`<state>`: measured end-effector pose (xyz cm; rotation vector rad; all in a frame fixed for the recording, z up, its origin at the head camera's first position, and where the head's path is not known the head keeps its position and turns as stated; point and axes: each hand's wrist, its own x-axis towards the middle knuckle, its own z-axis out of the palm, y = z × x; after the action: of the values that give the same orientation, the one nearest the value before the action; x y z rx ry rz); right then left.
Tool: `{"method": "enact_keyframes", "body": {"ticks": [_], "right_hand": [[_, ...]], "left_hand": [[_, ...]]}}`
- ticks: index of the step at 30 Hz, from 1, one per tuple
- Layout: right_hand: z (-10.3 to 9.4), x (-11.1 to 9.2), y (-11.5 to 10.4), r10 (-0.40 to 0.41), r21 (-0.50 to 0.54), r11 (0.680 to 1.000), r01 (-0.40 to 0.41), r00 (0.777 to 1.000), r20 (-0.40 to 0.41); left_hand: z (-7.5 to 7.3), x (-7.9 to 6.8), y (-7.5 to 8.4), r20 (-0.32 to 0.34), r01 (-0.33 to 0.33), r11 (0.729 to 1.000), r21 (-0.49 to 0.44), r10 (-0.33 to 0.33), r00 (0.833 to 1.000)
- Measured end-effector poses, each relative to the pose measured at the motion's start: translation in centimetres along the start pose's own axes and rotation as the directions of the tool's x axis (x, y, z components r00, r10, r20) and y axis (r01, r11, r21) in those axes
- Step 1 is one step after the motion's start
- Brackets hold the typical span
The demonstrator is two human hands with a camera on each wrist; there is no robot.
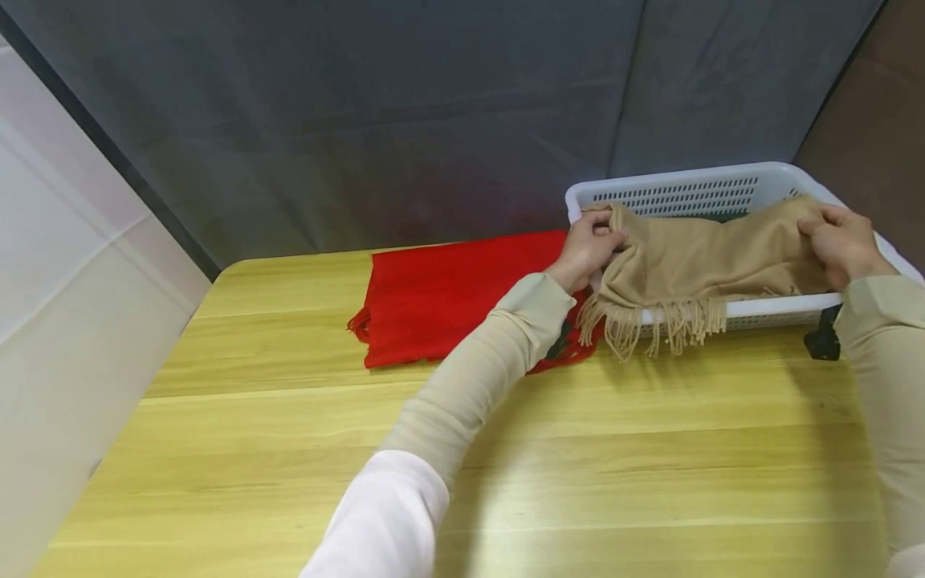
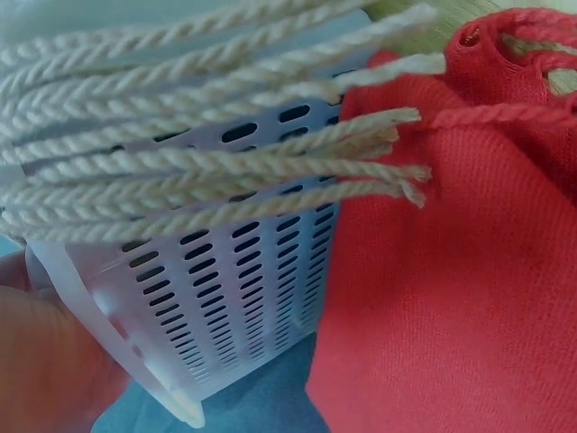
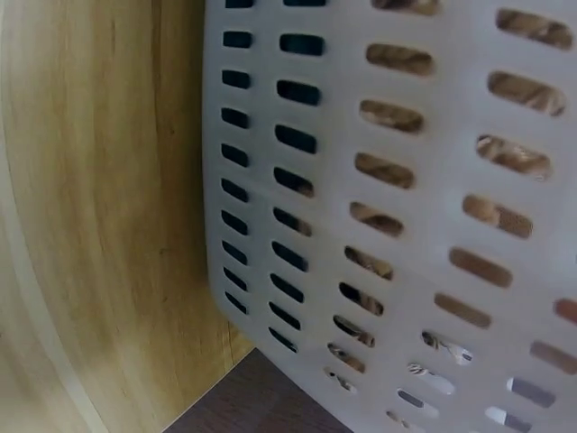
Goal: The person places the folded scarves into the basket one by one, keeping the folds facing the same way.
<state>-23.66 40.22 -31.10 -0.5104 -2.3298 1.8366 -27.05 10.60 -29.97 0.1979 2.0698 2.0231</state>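
Note:
A tan fringed scarf (image 1: pixel 708 249) lies folded in the white slotted basket (image 1: pixel 780 305), its tasseled end draped over the near rim. At the basket's left end my left hand (image 1: pixel 587 250) pinches the scarf's edge. My right hand (image 1: pixel 847 242) grips the scarf's other end inside the right part of the basket. In the left wrist view, tan tassels (image 2: pixel 216 171) hang across the slotted basket wall, with part of the left hand (image 2: pixel 50 361) beside the rim. Through the slots in the right wrist view, tan fabric (image 3: pixel 388 117) and dark green material show.
A folded red scarf (image 1: pixel 448 297) with fringe lies on the wooden table (image 1: pixel 303 449), left of the basket and close against it. A small black object (image 1: pixel 822 341) sits at the basket's near right side. Grey curtain (image 1: pixel 361 120) hangs behind the table.

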Motion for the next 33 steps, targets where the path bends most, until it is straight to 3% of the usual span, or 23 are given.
{"method": "enact_keyframes", "body": {"ticks": [3, 7, 17, 26, 33], "right_hand": [[-0.04, 0.24, 0.19, 0.025, 0.121, 0.992, -0.026, 1.0, 0.014], [0.15, 0.3, 0.12, 0.023, 0.199, 0.98, -0.023, 1.0, 0.002], [0.39, 0.14, -0.05, -0.016, 0.135, 0.99, 0.035, 0.99, -0.14], [0.84, 0.04, -0.08, -0.071, -0.012, 0.997, 0.07, 0.955, -0.288], [0.74, 0.1, -0.17, -0.072, 0.123, 0.984, 0.13, 0.917, -0.392]], "left_hand": [[0.05, 0.04, 0.05, -0.002, 0.005, 1.0, -0.011, -0.005, 1.0], [-0.01, 0.15, 0.07, 0.005, 0.013, 1.0, -0.017, -0.013, 1.0], [0.01, 0.25, -0.01, 0.009, 0.015, 1.0, -0.005, -0.014, 1.0], [0.05, 0.08, 0.07, 0.003, 0.02, 1.0, 0.004, -0.02, 1.0], [0.07, -0.17, 0.1, -0.014, 0.023, 1.0, 0.017, -0.022, 1.0]]}}
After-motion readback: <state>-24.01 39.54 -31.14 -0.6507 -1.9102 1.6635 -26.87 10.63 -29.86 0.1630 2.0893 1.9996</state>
